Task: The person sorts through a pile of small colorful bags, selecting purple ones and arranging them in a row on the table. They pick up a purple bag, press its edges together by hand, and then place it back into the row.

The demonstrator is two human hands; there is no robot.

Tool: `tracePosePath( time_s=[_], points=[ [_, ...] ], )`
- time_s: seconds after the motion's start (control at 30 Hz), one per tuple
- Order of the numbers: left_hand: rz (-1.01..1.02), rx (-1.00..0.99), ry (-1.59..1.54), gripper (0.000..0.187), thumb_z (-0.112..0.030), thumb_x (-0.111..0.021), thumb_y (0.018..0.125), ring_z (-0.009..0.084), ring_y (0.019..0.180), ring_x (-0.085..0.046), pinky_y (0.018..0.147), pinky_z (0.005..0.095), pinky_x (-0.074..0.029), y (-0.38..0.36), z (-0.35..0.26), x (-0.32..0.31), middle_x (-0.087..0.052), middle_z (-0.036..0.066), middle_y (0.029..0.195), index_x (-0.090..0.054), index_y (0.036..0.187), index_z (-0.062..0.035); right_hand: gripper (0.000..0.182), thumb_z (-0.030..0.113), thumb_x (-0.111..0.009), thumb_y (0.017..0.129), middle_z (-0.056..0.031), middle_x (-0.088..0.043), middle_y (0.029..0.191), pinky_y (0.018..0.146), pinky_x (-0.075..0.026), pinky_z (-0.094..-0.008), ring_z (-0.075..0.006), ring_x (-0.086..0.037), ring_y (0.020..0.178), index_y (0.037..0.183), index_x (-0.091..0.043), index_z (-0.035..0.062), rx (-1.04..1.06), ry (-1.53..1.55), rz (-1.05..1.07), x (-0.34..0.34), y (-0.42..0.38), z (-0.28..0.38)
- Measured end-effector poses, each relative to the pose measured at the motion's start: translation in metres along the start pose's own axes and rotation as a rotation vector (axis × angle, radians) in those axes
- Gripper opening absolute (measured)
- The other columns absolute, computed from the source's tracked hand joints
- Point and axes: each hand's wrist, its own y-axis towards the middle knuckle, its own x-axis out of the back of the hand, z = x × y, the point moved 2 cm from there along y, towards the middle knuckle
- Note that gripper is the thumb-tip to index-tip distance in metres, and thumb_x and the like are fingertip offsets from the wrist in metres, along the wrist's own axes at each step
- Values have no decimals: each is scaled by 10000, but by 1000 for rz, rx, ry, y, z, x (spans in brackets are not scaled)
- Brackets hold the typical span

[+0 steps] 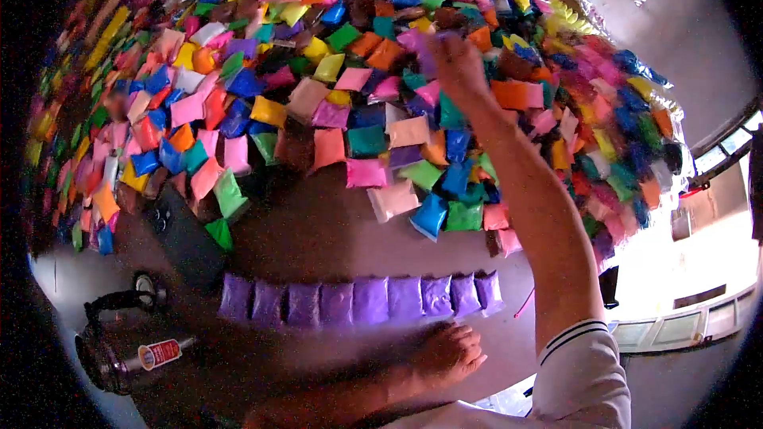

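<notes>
A row of several small purple packets [337, 303] lies side by side across the near part of the table. Just below the row's right half, my left hand [449, 353] rests with its fingers curled in; I see nothing held in it. My right arm stretches far forward over a big heap of colourful packets [367, 141]. Blurred by motion, my right hand [459, 67] has its fingers closed around a purple packet [427, 54] above the heap. Pink, orange and teal packets lie close around that hand.
A dark phone [187, 238] lies at the heap's left front edge. A clear jug or bottle [111, 357] with a dark handle and a red-and-white label lies at the lower left. The heap spreads over the table's far side, with bright windows [691, 322] beyond at right.
</notes>
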Motion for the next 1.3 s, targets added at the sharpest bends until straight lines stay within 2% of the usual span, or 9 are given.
tracePosePath(
  time_s=[0.1, 0.13, 0.2, 0.37, 0.57, 0.67, 0.83, 1.07, 1.3],
  points=[
    [-11, -17, 23, 237, -198, -615, 846, 282, 792, -563, 765, 406, -456, 0, 0, 2, -560, 108, 765, -582, 661, -54, 354, 420, -518, 954, -45, -634, 858, 526, -472, -322, -182, -630, 746, 1094, -575, 99, -50, 822, -123, 6, -4, -31],
    [-6, -36, 24, 236, -197, -618, 843, 282, 793, -562, 766, 407, -454, 0, 1, 1, -561, 109, 766, -580, 659, -55, 354, 420, -518, 954, -45, -634, 858, 526, -472, -322, -182, -630, 746, 1094, -575, 99, -48, 818, -125, 20, -9, -20],
    [13, -29, -2, 238, -205, -616, 842, 281, 791, -566, 760, 409, -456, 1, 3, 1, -562, 110, 768, -581, 658, -57, 348, 418, -528, 950, -24, -625, 855, 504, -448, -286, -158, -618, 732, 1061, -580, 93, -614, 1400, 89, 62, -40, 22],
    [191, -43, 118, 245, -223, -593, 850, 284, 791, -582, 745, 423, -461, 4, -4, 12, -560, 116, 756, -597, 671, -56, 258, 344, -627, 901, -11, -633, 869, 542, -457, -269, -128, -613, 733, 1031, -596, 123, -633, 1435, 62, 70, -112, 26],
    [30, 82, 94, 183, -198, -577, 826, 341, 776, -586, 737, 456, -458, -3, 9, -19, -593, 157, 778, -623, 754, -36, 165, 267, -680, 877, 75, -626, 787, 570, -423, -203, -34, -566, 699, 940, -647, 118, -403, 1210, 96, 91, -205, 50],
    [-7, -4, -174, 141, -171, -602, 803, 362, 781, -585, 739, 462, -460, -2, 5, 3, -611, 171, 809, -625, 780, -34, 184, 295, -674, 882, 72, -623, 767, 564, -400, -195, -28, -549, 674, 919, -657, 116, -441, 1152, 86, 107, -240, 55],
    [44, 47, 76, 152, -160, -670, 780, 347, 755, -591, 711, 452, -471, 4, -8, 12, -617, 148, 764, -619, 704, -38, 263, 288, -598, 931, 3, -657, 885, 582, -424, -218, -67, -574, 691, 1015, -650, 45, -843, 1367, 67, 117, -319, 46],
    [70, 84, 74, 186, -180, -697, 780, 329, 724, -601, 650, 450, -478, 7, -7, 6, -612, 142, 740, -612, 696, -38, 311, 279, -597, 931, -74, -666, 886, 689, -519, -275, -138, -634, 768, 1020, -625, -17, -848, 1419, -128, 139, -394, 52],
    [47, 29, -160, 171, -195, -671, 827, 365, 783, -607, 724, 427, -486, 27, -26, 25, -641, 156, 892, -646, 889, -37, 300, 205, -532, 940, -35, -639, 1003, 830, -437, -258, -117, -565, 915, 1101, -613, -35, -949, 1535, -1, 151, -436, 58]
  ],
)
